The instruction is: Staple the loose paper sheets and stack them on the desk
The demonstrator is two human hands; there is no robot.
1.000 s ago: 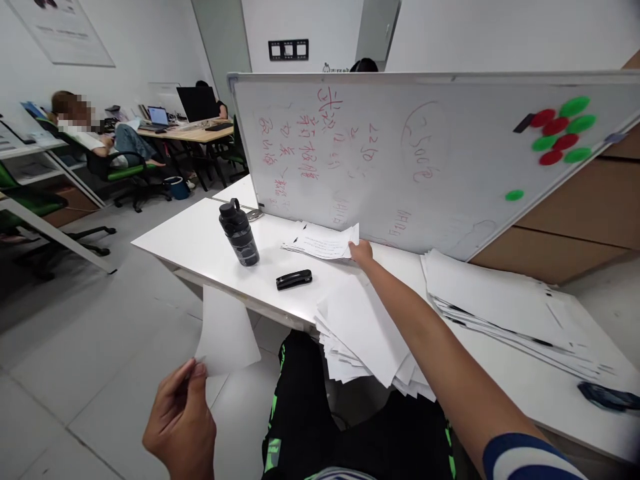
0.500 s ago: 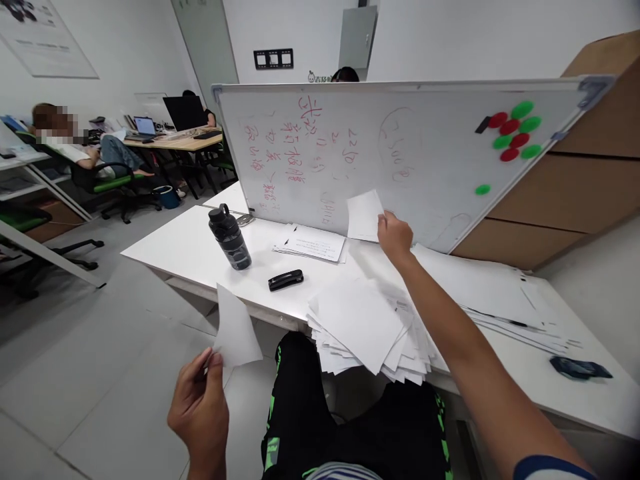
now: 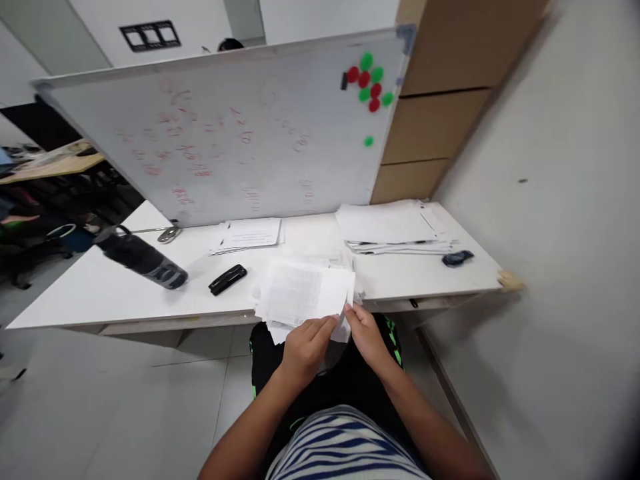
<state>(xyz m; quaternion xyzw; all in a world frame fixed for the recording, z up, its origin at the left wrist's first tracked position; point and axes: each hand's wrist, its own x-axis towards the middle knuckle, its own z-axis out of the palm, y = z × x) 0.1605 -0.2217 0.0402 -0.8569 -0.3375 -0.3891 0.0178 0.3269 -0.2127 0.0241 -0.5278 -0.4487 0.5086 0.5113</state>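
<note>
My left hand (image 3: 305,343) and my right hand (image 3: 365,331) meet in front of me, just below the table's near edge. Both pinch a printed sheet of paper (image 3: 303,293) by its lower edge, fingers closed on it. The sheet lies over a loose pile of papers (image 3: 274,328) that hangs over the table edge above my lap. A black stapler (image 3: 227,279) lies on the white table (image 3: 105,293) to the left of the sheet.
A black water bottle (image 3: 143,259) stands at the left of the table. A thin paper stack (image 3: 247,235) and a larger one (image 3: 387,227) lie by a leaning whiteboard (image 3: 225,133) with red and green magnets (image 3: 370,83). A dark object (image 3: 457,258) lies at right. Wall close on right.
My right hand came back from the whiteboard with a sheet and my left hand rose from the left; both now hold paper together. My view swung right and down.
</note>
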